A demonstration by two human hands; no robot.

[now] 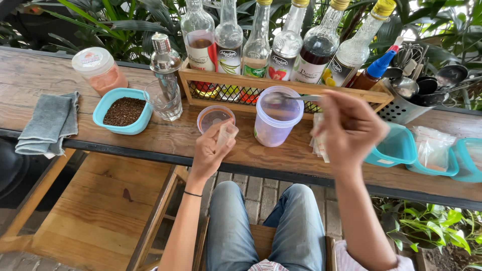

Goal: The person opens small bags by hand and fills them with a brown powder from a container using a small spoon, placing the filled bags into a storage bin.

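Just past your left fingertips [221,131] sits a clear cup with a pink-tinted rim [215,117]; the small bag [226,135] your fingers pinch is clear. Beyond your right fingers [331,103], the silver spoon [296,97] reaches over a translucent lilac tub [275,123]. Far left of your left fingers: a turquoise bowl [108,108] of dark brown grains, a grey cloth [47,123]. Right of your right fingers, teal containers [396,148].

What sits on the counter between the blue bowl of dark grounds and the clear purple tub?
In the head view, a drinking glass beside the blue bowl, then a small round lid next to the purple tub.
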